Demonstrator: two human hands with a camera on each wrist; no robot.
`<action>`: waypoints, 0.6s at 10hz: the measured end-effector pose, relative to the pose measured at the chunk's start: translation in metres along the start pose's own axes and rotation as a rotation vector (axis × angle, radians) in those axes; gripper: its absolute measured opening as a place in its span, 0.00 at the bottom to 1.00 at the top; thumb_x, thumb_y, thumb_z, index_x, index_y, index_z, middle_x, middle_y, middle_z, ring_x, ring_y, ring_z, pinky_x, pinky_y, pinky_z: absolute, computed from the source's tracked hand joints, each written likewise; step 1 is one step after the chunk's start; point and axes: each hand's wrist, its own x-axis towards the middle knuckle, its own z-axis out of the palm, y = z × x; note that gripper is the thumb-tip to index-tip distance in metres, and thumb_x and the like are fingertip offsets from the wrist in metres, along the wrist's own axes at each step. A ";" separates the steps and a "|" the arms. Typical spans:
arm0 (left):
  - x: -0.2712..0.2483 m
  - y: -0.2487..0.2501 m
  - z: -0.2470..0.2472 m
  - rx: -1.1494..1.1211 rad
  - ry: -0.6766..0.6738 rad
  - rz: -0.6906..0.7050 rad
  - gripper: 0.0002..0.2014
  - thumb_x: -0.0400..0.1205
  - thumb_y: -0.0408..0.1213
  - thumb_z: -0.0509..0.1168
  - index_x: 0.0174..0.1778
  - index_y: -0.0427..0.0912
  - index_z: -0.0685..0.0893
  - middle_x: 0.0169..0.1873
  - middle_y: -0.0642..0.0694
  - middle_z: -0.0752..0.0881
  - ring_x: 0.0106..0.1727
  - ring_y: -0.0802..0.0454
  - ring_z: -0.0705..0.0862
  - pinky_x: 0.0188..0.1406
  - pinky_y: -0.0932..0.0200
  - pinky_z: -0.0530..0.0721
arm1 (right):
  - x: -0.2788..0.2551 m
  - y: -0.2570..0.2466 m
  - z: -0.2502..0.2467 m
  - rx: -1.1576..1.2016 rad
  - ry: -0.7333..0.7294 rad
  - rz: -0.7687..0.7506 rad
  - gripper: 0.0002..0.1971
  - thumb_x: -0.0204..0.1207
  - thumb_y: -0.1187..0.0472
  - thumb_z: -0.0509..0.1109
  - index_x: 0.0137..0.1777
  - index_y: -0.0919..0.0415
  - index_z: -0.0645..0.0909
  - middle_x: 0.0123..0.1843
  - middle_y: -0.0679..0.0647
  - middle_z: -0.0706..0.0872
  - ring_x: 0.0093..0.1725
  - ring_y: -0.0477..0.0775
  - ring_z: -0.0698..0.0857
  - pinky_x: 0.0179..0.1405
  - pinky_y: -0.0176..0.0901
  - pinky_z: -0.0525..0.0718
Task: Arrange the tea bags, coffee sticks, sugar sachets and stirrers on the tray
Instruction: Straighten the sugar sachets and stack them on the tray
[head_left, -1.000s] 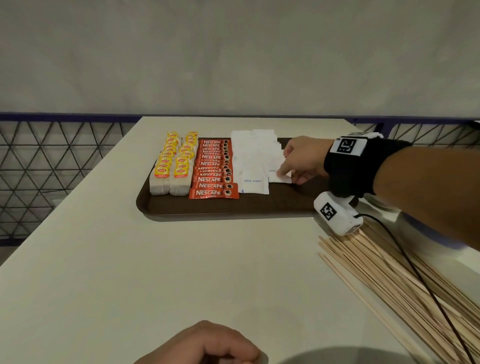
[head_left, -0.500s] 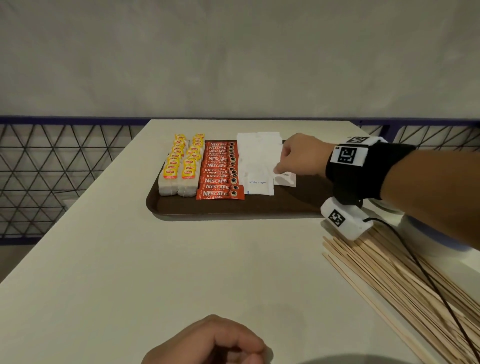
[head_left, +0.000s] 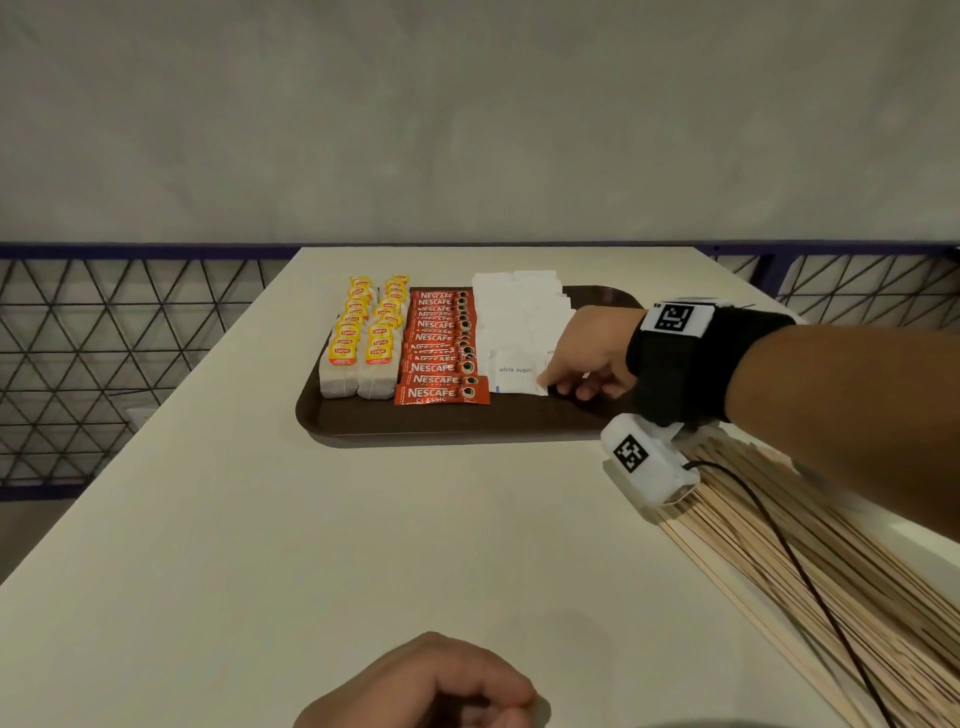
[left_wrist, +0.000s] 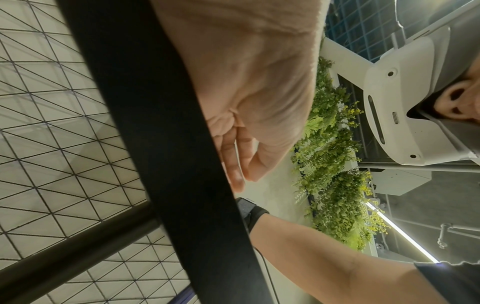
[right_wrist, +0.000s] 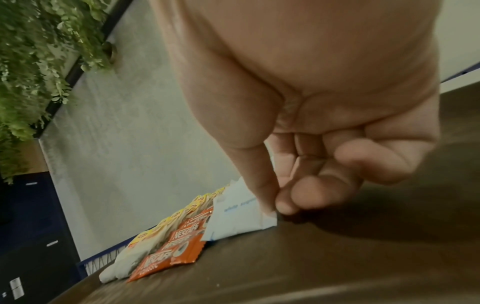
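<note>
On the brown tray (head_left: 441, 428), the right hand (head_left: 589, 353) pinches the near corner of a white sugar sachet (head_left: 514, 375) just at three o'clock of the coffee sticks (head_left: 441, 343), while the left hand (head_left: 431, 686), loosely curled, holds nothing at six o'clock.

Matt brown plastic tray (head_left: 441, 426) on a smooth matt off-white surface (head_left: 260, 545); glossy red foil coffee sticks (head_left: 441, 364); matt white paper sugar sachets (head_left: 514, 322); pale bare-wood stirrers (head_left: 779, 571) at 4 o'clock.
</note>
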 end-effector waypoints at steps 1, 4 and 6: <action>0.001 0.022 0.008 -0.504 0.013 0.000 0.30 0.32 0.18 0.82 0.29 0.25 0.78 0.23 0.38 0.76 0.18 0.52 0.72 0.20 0.64 0.75 | 0.002 0.002 0.001 0.039 -0.019 0.027 0.06 0.82 0.61 0.75 0.47 0.62 0.84 0.36 0.52 0.87 0.28 0.49 0.82 0.30 0.39 0.72; -0.019 -0.016 0.012 -0.088 0.259 0.456 0.25 0.58 0.62 0.86 0.42 0.49 0.94 0.47 0.35 0.93 0.39 0.52 0.92 0.44 0.68 0.86 | -0.004 0.026 -0.025 0.141 -0.029 0.034 0.03 0.86 0.62 0.69 0.54 0.59 0.84 0.42 0.54 0.93 0.35 0.51 0.89 0.34 0.41 0.78; -0.014 -0.004 0.007 -0.182 0.095 0.154 0.33 0.29 0.54 0.91 0.23 0.37 0.91 0.21 0.48 0.85 0.22 0.57 0.81 0.38 0.66 0.71 | -0.005 0.046 -0.034 0.185 0.022 0.152 0.05 0.86 0.64 0.69 0.56 0.64 0.84 0.37 0.55 0.93 0.33 0.52 0.88 0.36 0.43 0.78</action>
